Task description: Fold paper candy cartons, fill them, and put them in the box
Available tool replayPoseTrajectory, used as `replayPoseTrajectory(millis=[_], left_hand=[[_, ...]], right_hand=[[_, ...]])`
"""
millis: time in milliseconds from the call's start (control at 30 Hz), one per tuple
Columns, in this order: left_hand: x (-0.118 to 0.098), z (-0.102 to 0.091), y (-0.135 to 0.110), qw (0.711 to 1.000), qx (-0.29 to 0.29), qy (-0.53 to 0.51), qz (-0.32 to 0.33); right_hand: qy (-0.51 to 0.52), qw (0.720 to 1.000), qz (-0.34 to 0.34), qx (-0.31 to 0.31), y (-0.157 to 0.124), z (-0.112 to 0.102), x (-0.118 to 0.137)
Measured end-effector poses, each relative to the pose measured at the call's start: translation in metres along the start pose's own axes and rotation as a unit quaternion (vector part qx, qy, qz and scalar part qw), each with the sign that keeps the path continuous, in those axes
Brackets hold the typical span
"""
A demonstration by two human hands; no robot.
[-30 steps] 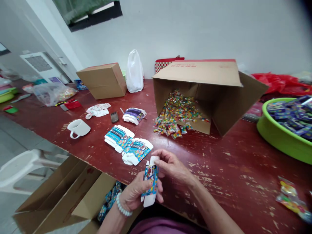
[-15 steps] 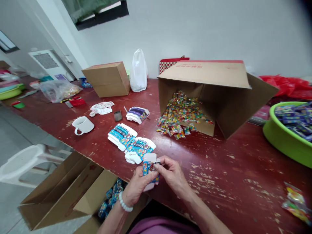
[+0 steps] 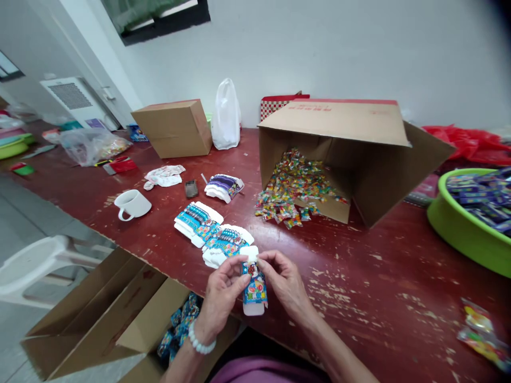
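My left hand (image 3: 221, 290) and my right hand (image 3: 284, 282) together hold a small blue printed carton (image 3: 254, 290) upright above the near edge of the red table (image 3: 359, 266). The fingertips of both hands pinch its white top flap. Just beyond the hands lie two stacks of flat blue carton blanks (image 3: 213, 234). A third flat stack with purple print (image 3: 222, 187) lies farther back. A large cardboard box (image 3: 347, 143) lies on its side at the centre, with colourful wrapped sweets (image 3: 293, 191) spilling out of it.
An open cardboard box (image 3: 120, 324) holding finished blue cartons stands on the floor at my left. A white cup (image 3: 131, 204), a closed brown box (image 3: 173, 127), a white plastic bag (image 3: 225, 114) and a green basin (image 3: 467, 226) of dark blue packs are on the table. A white stool (image 3: 35, 266) stands at left.
The carton has been turned in my hands and now hangs lower, with its top flap pinched by both hands. The hands have shifted slightly away from me.
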State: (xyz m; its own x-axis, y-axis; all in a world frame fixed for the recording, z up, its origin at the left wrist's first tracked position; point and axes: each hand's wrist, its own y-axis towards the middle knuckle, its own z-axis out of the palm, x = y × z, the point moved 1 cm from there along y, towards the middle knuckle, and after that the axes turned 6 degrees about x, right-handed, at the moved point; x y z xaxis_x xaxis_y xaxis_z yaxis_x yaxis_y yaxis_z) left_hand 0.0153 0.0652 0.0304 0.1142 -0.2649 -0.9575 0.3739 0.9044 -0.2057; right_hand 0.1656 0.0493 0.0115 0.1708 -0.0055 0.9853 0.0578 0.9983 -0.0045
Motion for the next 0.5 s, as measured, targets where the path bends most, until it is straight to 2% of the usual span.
replayPoseTrajectory(millis=[133, 300, 400, 500], left_hand=[[-0.005, -0.003, 0.002, 0.999, 0.014, 0.043, -0.012], [-0.008, -0.003, 0.002, 0.990, 0.022, 0.139, 0.003], [-0.009, -0.002, 0.002, 0.996, 0.018, 0.092, 0.007], [-0.007, 0.001, 0.002, 1.000, 0.009, -0.019, -0.018]], right_hand=[[-0.020, 0.998, 0.037, 0.044, 0.007, -0.011, 0.001], [0.037, 0.995, 0.041, 0.087, 0.018, -0.016, 0.000], [0.000, 0.992, 0.023, 0.124, 0.019, -0.019, 0.001], [-0.057, 0.991, -0.010, 0.117, 0.017, -0.020, 0.002]])
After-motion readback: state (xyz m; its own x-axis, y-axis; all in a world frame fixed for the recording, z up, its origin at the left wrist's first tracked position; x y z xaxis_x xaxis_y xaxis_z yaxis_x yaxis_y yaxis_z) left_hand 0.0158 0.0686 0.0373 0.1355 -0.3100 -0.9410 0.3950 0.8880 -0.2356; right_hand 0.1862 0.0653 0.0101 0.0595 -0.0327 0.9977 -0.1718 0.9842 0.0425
